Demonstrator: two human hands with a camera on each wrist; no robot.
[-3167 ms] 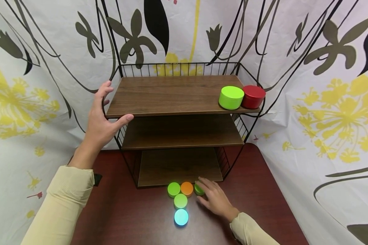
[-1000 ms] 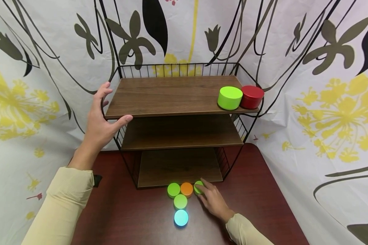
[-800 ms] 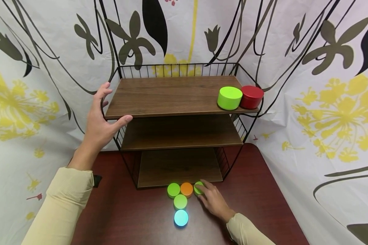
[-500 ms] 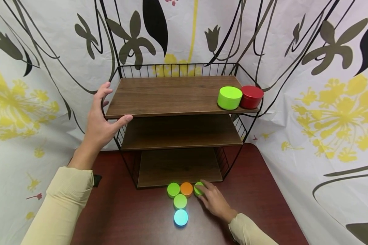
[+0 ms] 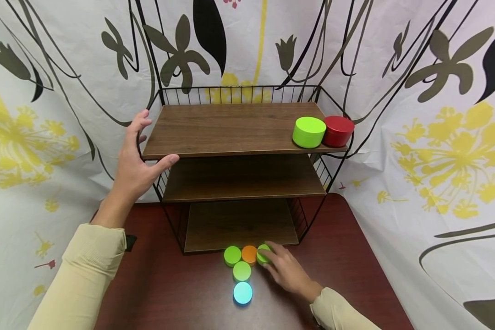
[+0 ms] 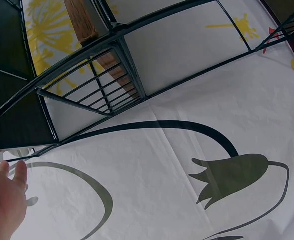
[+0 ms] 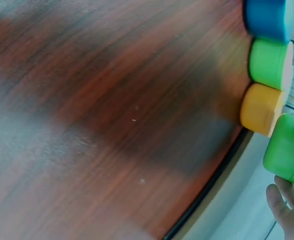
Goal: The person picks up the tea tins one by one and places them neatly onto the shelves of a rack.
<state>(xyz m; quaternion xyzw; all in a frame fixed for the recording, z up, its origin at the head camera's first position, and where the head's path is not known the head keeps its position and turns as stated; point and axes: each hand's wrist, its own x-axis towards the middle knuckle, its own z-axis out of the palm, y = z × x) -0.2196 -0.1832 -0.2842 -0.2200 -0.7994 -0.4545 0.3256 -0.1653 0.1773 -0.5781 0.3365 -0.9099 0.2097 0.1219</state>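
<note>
My right hand (image 5: 290, 273) pinches a small round green tin (image 7: 284, 148) at the table's middle right, fingers over its right side. The tin sits right beside an orange tin (image 5: 249, 255). Left of the orange one stands another green tin (image 5: 232, 255). In front of these come a light green tin (image 5: 242, 271) and a bright blue tin (image 5: 243, 293). My left hand (image 5: 133, 167) holds the left end of a three-tier wire shelf rack (image 5: 231, 130), thumb across the top board's front edge and fingers along the side frame.
On the top board's right end, a larger lime green tin (image 5: 309, 132) stands against a red tin (image 5: 338, 131). The rack's bottom board (image 5: 239, 227) lies just behind the small tins on the dark red table (image 5: 181, 293). Floral cloth (image 5: 437, 151) hangs around the back and sides.
The green tin in my right hand has shifted left, closing the gap to the orange tin. My left hand stays at the rack.
</note>
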